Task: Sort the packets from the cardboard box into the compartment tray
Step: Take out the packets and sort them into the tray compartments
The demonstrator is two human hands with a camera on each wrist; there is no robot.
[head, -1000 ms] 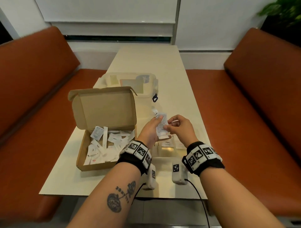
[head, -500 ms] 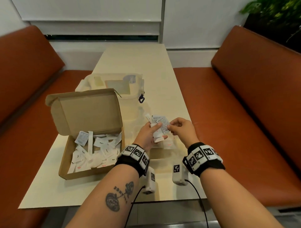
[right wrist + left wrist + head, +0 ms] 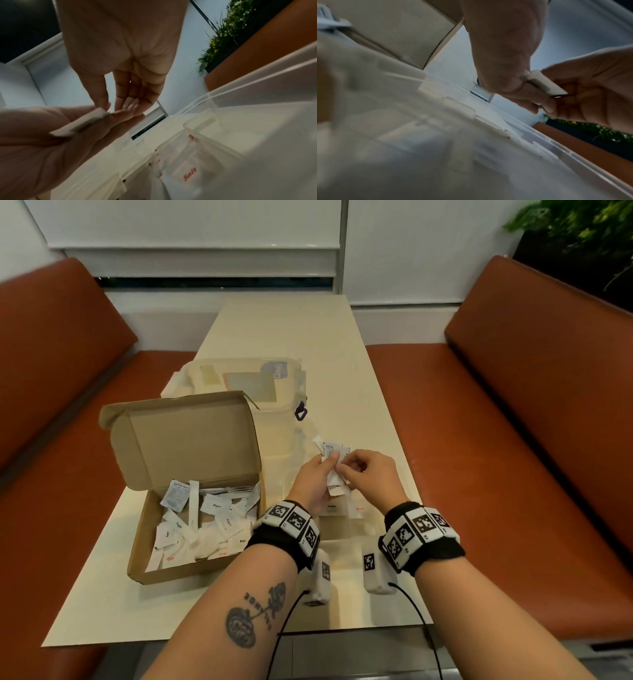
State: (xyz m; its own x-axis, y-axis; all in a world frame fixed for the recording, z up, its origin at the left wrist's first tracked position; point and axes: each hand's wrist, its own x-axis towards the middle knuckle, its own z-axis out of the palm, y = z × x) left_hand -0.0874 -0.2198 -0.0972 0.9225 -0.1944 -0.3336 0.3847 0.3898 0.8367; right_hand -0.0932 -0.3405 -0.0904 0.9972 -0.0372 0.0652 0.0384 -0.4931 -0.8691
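Observation:
The open cardboard box (image 3: pixel 164 573) lies at the table's left with several white packets (image 3: pixel 209 525) loose inside. Right of it, under my hands, sits the clear compartment tray (image 3: pixel 339 534); a Salt packet (image 3: pixel 188 174) and a Pepper packet (image 3: pixel 331 507) lie in its compartments. My left hand (image 3: pixel 329 465) grips a small fanned bunch of packets (image 3: pixel 330 451) above the tray. My right hand (image 3: pixel 344 470) pinches the edge of one packet (image 3: pixel 101 113) in that bunch between thumb and fingers. In the left wrist view the bunch (image 3: pixel 544 82) sits between both hands.
A clear lidded container (image 3: pixel 239 385) with a blue latch (image 3: pixel 300 414) stands just behind the box's raised lid (image 3: pixel 191 440). The cream table (image 3: pixel 291 330) runs on beyond it. Orange benches (image 3: pixel 513 422) flank both sides, and a plant (image 3: pixel 582 227) stands at the back right.
Both hands stay over the tray. The packets in my left hand have fanned out a little, and my right fingers have shifted lower on them. The head view has swung sideways.

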